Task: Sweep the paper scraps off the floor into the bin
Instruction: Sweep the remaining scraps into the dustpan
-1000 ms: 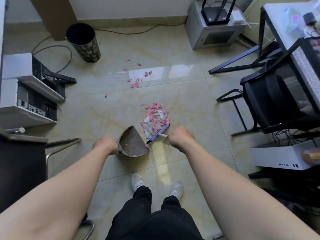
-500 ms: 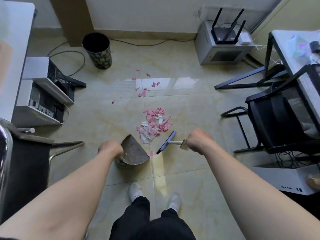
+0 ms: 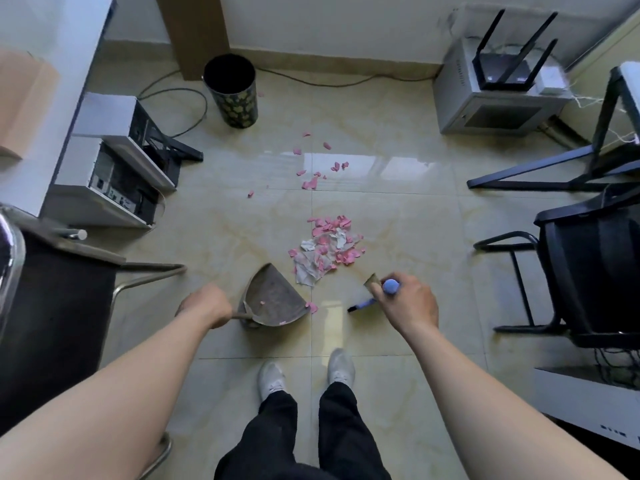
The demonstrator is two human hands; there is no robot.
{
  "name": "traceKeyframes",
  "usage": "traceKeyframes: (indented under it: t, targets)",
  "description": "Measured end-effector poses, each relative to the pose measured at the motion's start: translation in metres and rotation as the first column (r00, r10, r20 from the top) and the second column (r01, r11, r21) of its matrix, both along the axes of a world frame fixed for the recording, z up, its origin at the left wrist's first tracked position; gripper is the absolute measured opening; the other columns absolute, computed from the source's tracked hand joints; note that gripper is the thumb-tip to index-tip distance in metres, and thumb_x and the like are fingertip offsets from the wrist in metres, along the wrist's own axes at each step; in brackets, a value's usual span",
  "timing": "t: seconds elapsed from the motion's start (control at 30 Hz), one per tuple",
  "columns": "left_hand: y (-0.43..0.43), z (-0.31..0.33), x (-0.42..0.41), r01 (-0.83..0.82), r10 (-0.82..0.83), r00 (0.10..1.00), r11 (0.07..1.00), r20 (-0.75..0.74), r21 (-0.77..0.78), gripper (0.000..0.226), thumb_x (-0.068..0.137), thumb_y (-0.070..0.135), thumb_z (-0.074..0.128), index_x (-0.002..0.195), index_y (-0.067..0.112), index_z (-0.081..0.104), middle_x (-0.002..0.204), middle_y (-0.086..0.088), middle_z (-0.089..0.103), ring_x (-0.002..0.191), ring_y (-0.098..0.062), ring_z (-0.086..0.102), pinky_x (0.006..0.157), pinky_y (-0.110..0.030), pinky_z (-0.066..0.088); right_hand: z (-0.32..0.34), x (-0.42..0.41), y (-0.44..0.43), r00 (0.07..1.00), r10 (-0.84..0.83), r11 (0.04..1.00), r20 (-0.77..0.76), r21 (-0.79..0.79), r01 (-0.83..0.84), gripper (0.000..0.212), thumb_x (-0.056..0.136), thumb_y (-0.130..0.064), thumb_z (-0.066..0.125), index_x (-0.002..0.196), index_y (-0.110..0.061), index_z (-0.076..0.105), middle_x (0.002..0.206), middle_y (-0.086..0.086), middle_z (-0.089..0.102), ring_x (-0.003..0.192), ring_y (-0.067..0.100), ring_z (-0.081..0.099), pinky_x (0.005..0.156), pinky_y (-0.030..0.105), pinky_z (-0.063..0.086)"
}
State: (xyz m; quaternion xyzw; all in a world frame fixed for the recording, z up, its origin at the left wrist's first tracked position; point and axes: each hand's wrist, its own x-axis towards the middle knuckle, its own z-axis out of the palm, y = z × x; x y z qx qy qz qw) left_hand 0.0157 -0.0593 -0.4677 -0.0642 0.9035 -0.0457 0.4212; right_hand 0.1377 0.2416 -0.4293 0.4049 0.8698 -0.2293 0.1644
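From my head camera, looking down, both my bare arms reach forward and low toward the floor (image 3: 398,216). My left hand (image 3: 206,305) is curled tight around the handle of the dustpan (image 3: 273,297), knuckles up, wrist bent slightly inward; the handle itself is almost wholly hidden under my fingers. The pan rests on the tiles with its open mouth turned toward the main heap of paper scraps (image 3: 327,249), pink and white pieces lying just beyond the pan's lip. A couple of pink bits sit inside the pan, and one lies at its right corner.

My right hand (image 3: 407,304) is closed in a fist around the brush (image 3: 375,296), with the rounded blue end of its handle poking up between thumb and fingers. Only a short blue stretch and a dark tip show below my hand; the bristles I cannot make out properly. The brush is to the right of the heap, apart from it.

A thinner scatter of pink scraps (image 3: 313,173) lies farther off, between the heap and the bin (image 3: 231,91), which stands upright near the wall, its inside too dark to see.

My shoes (image 3: 306,374) stand behind the pan.
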Motion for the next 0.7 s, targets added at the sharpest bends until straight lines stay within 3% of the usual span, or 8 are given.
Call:
traceKeyframes:
  t: [0.1,0.27,0.43,0.57,0.7]
  targets:
    - [0.005,-0.004,0.006,-0.003,0.003,1.000,1.000,-0.027,-0.008,0.003,0.076,0.010,0.057,0.073,0.009,0.057,0.106,-0.015,0.069,0.101,-0.033,0.065,0.085,-0.035,0.054,-0.023,0.004,0.017,0.999,0.017,1.000,0.043,-0.018,-0.016,0.026,0.092,-0.050,0.060,0.089,-0.025,0.066,0.095,0.008,0.071,0.091,0.034,0.063,0.068,0.032,0.041]
    - [0.022,-0.002,0.014,0.058,-0.057,0.998,0.997,0.026,-0.043,0.017,0.077,0.007,0.054,0.090,0.007,0.065,0.105,-0.016,0.069,0.100,-0.032,0.065,0.084,-0.036,0.053,-0.052,0.010,0.040,0.993,0.088,0.992,0.084,-0.098,-0.079,0.036,0.093,-0.047,0.062,0.070,-0.024,0.047,0.081,0.007,0.061,0.079,0.033,0.054,0.052,0.031,0.032]
    - [0.027,0.002,0.007,0.052,-0.048,0.998,0.991,0.037,-0.127,0.007,0.071,0.004,0.060,0.077,0.007,0.060,0.092,-0.015,0.067,0.092,-0.033,0.065,0.083,-0.039,0.055,-0.053,0.007,0.058,0.980,0.201,0.978,0.018,-0.069,-0.199,0.025,0.092,-0.024,0.059,0.070,-0.020,0.049,0.078,0.009,0.058,0.087,0.039,0.062,0.067,0.040,0.047]
    - [0.019,0.004,0.006,0.025,-0.028,0.999,0.991,-0.022,-0.130,0.018,0.070,0.015,0.057,0.087,0.010,0.061,0.103,-0.016,0.067,0.094,-0.035,0.064,0.084,-0.040,0.054,-0.050,0.011,0.072,0.905,0.424,0.905,0.035,-0.061,-0.422,0.043,0.092,-0.045,0.070,0.067,-0.022,0.044,0.075,0.003,0.058,0.080,0.032,0.058,0.062,0.036,0.036]
    - [0.024,0.011,0.018,0.025,-0.032,0.999,0.987,-0.040,-0.159,0.033,0.077,0.017,0.057,0.108,0.007,0.066,0.114,-0.017,0.066,0.105,-0.036,0.062,0.089,-0.040,0.052,-0.047,0.014,0.069,0.839,0.543,0.840,0.030,0.006,-0.543,0.049,0.090,-0.060,0.068,0.068,-0.022,0.045,0.079,-0.002,0.058,0.078,0.026,0.058,0.062,0.035,0.041]
